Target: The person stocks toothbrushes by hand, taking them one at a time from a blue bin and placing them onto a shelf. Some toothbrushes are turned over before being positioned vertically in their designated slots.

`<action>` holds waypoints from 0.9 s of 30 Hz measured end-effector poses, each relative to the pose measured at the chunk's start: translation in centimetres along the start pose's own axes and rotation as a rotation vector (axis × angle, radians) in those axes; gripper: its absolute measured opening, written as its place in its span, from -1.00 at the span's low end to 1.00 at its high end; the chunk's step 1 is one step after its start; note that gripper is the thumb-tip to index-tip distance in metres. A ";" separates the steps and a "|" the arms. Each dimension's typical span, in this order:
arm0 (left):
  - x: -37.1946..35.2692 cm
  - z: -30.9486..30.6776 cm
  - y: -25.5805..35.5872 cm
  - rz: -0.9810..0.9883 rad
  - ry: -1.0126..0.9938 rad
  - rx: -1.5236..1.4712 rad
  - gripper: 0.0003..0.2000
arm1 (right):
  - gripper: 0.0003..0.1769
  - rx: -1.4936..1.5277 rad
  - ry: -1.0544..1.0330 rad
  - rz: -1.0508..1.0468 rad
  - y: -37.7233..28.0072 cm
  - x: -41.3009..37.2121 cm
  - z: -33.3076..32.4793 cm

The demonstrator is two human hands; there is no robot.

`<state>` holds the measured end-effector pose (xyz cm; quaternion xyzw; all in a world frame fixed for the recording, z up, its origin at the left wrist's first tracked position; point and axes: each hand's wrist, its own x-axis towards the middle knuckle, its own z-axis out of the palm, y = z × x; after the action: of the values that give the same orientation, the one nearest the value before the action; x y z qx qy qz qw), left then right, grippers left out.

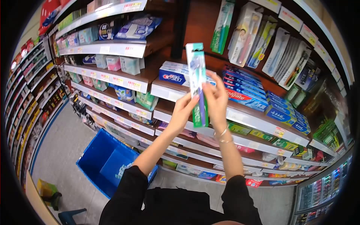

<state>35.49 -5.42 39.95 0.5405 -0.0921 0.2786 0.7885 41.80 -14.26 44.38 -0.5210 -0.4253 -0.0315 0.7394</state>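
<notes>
Between my two hands, in front of the shelves, is a packaged toothbrush (197, 71) with a purple handle and a green-and-white card, held nearly upright. My left hand (183, 112) grips the lower left edge of the pack, thumb on its front. On the opposite edge, my right hand (216, 99) closes on the pack with its thumb near the handle; a bracelet circles that wrist. Crest toothpaste boxes (171, 78) lie just behind the pack. Beside my right hand are stacked Colgate boxes (240, 96).
Toothbrush packs (245, 35) hang above on the right. A blue plastic bin (98, 152) stands on the floor at lower left, white print inside it. Shelves with paper and hygiene packs (127, 65) run left. A glass-fronted cabinet (322, 191) is at lower right.
</notes>
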 end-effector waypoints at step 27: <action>16.9 4.3 7.7 0.209 -0.197 0.185 -0.74 | -0.52 -0.116 0.300 -0.431 -3.1 17.9 -1.8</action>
<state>46.04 -1.53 55.37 0.6230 -0.1986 0.3120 0.6893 52.70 -10.02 58.36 -0.4495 -0.4097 -0.2892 0.7392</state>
